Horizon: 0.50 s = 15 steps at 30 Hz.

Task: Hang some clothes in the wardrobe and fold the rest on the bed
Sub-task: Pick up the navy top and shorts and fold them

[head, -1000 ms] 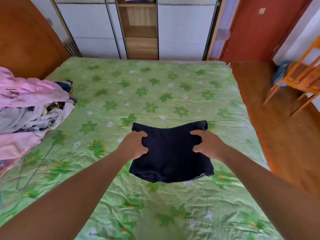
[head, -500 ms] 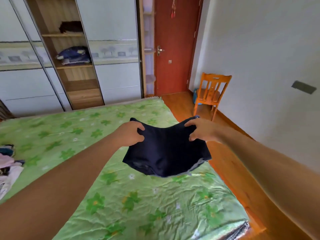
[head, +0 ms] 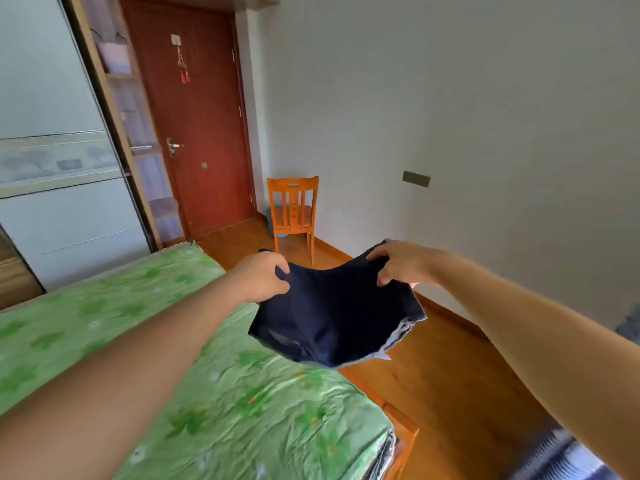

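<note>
A folded dark navy garment hangs in the air over the bed's right edge, sagging in the middle, with a pale lining showing at its lower right. My left hand grips its left top corner. My right hand grips its right top corner. The bed with its green flowered cover lies below and to the left. The wardrobe, with pale sliding doors and an open shelf column, stands at the far left.
An orange wooden chair stands by the white wall, with something blue behind it. A red-brown door is shut beyond the bed. Wooden floor runs along the bed's right side. Striped fabric shows at the bottom right.
The view has swung right, away from the clothes pile, toward the door and wall. Both hands lifted the navy garment off the bed and carried it right, past the bed's edge.
</note>
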{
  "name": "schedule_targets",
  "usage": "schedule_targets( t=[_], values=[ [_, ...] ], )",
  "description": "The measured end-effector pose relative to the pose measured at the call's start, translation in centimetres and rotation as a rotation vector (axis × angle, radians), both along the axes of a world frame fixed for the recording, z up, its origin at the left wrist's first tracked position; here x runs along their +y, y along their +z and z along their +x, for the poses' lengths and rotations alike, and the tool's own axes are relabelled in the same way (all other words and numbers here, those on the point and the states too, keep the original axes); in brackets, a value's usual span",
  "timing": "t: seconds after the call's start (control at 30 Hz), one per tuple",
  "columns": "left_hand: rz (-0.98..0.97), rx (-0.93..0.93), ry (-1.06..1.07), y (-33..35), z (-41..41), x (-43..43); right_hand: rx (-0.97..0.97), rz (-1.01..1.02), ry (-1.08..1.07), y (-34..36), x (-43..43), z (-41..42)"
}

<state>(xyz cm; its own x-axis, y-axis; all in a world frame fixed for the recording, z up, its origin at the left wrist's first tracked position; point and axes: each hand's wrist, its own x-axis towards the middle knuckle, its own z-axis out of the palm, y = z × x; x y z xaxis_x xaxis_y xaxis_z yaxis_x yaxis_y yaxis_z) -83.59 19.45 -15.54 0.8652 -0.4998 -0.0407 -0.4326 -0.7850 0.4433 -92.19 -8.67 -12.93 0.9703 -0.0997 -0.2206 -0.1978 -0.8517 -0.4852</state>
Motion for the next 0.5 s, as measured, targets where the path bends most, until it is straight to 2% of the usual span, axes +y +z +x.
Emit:
schedule_targets(
  t=[0.27,0.5],
  values=[
    [0.038,-0.066,-0.143,1.0,6.7,-18.3,-0.011,-0.002,-0.108,0.7,-16.3,2.6],
    [0.004,-0.063,-0.158,1.4,13.1,-30.7,-0.034,-0.027,-0.13,1.9,-28.4,7.6]
  ],
)
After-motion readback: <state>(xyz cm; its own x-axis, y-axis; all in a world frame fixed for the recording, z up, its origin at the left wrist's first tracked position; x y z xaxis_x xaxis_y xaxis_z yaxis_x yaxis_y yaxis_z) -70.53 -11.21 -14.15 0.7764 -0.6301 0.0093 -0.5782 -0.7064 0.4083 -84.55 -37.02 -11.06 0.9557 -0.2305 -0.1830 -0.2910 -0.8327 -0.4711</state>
